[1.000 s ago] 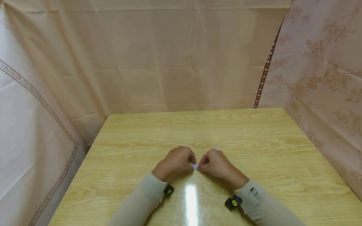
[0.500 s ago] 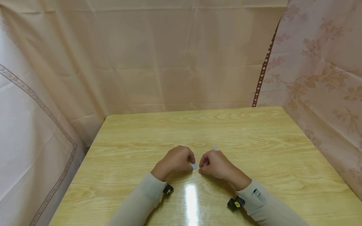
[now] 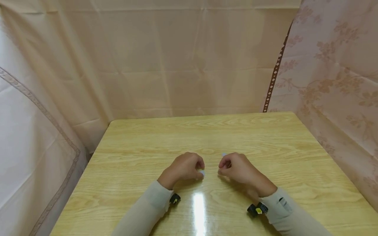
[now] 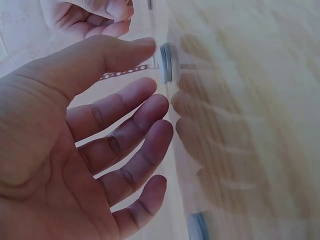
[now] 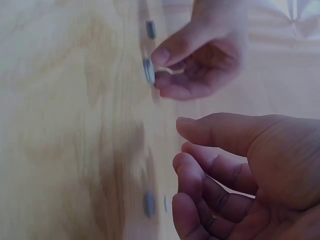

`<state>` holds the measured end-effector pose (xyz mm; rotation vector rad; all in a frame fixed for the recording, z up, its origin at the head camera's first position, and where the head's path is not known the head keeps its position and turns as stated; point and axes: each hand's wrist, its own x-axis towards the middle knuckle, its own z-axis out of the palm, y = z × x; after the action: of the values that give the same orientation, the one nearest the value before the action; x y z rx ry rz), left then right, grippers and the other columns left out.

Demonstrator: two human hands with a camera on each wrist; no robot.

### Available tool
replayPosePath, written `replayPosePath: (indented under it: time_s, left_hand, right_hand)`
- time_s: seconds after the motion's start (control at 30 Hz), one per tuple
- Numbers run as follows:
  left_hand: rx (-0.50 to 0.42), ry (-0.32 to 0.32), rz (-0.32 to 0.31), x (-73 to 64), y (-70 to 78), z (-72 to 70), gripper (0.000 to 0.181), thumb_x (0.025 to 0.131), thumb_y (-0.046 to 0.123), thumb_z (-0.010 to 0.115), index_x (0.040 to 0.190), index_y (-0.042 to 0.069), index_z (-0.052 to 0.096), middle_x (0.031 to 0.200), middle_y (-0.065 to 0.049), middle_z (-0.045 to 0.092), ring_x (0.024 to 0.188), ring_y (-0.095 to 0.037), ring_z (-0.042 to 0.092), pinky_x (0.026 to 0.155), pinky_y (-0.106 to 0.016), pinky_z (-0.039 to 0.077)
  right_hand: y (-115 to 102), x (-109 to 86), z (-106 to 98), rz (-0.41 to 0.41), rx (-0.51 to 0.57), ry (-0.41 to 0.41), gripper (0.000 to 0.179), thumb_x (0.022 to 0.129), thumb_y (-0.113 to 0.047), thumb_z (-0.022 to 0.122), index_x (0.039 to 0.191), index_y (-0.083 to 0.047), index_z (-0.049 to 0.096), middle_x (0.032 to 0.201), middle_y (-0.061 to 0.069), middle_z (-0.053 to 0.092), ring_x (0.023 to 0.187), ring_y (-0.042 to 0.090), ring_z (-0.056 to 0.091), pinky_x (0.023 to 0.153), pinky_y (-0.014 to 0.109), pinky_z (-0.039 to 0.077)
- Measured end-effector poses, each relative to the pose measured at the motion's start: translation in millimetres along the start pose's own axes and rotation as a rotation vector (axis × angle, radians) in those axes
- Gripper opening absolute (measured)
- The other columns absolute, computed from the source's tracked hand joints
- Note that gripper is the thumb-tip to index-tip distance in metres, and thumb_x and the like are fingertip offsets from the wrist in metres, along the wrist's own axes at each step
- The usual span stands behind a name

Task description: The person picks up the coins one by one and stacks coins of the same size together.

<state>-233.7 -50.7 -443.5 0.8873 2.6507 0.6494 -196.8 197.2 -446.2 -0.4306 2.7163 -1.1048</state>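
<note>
My left hand (image 3: 184, 166) is lowered at the table with a small pale, flat disc (image 3: 202, 172) at its thumb and index fingertips. In the left wrist view that disc (image 4: 166, 63) shows two layers, perhaps two discs or one with its reflection. Its fingers are loosely bent, with a gap between thumb and index finger. To the right, my right hand (image 3: 236, 167) hovers low with loosely curled fingers; nothing shows clearly in its grasp. Just beyond it a second pale disc (image 3: 223, 154) is partly covered by the hand. Beside its fingers in the right wrist view is a thin pale edge (image 5: 165, 203).
The glossy wood-patterned table (image 3: 141, 137) bears a bright light reflection near the front. Another grey disc (image 4: 198, 226) shows at the bottom of the left wrist view. A beige curtain (image 3: 183, 59) hangs behind the table, and a flowered cloth (image 3: 333, 82) on the right.
My right hand has left the disc by the left hand and moved to the right, widening the gap between the hands. The left hand stays nearly in place.
</note>
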Motion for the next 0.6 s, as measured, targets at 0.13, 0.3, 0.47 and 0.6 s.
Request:
replayPosePath:
  time_s: [0.13,0.3,0.47,0.6]
  left_hand:
    - [0.053,0.015,0.02,6.8,5.1,1.6,0.021,0.083,0.026,0.084,0.102,0.021,0.077,0.098,0.011,0.069,0.086,-0.005,0.06,0.076,-0.026,0.052]
    - [0.117,0.027,0.04,19.8,13.6,2.9,0.024,0.085,0.023,0.082,0.108,0.02,0.077,0.101,0.01,0.069,0.087,-0.005,0.059,0.074,-0.025,0.052]
    - [0.162,0.022,0.051,32.8,21.9,3.8,0.027,0.086,0.018,0.076,0.113,0.017,0.077,0.102,0.007,0.069,0.085,-0.007,0.058,0.07,-0.023,0.051]
    - [0.164,0.006,0.037,43.1,28.4,3.9,0.03,0.088,0.018,0.075,0.118,0.015,0.076,0.107,0.007,0.069,0.09,-0.008,0.06,0.074,-0.024,0.053]
  right_hand:
    - [13,-3.4,-10,0.031,-0.007,0.03,0.006,0.089,-0.019,0.08,0.088,-0.017,0.074,0.08,-0.005,0.069,0.072,0.014,0.062,0.062,0.027,0.051]
    - [28,-8.9,-20,0.082,-0.015,0.057,0.008,0.09,-0.023,0.08,0.091,-0.017,0.075,0.083,-0.004,0.069,0.076,0.015,0.061,0.064,0.028,0.05]
    - [37,-11.9,-31,0.12,-0.011,0.085,0.01,0.092,-0.025,0.079,0.095,-0.016,0.077,0.086,-0.001,0.07,0.077,0.017,0.062,0.064,0.031,0.051]
    - [47,-10.8,-37,0.152,-0.018,0.094,0.012,0.092,-0.026,0.078,0.096,-0.015,0.077,0.086,-0.001,0.071,0.076,0.017,0.062,0.064,0.032,0.05]
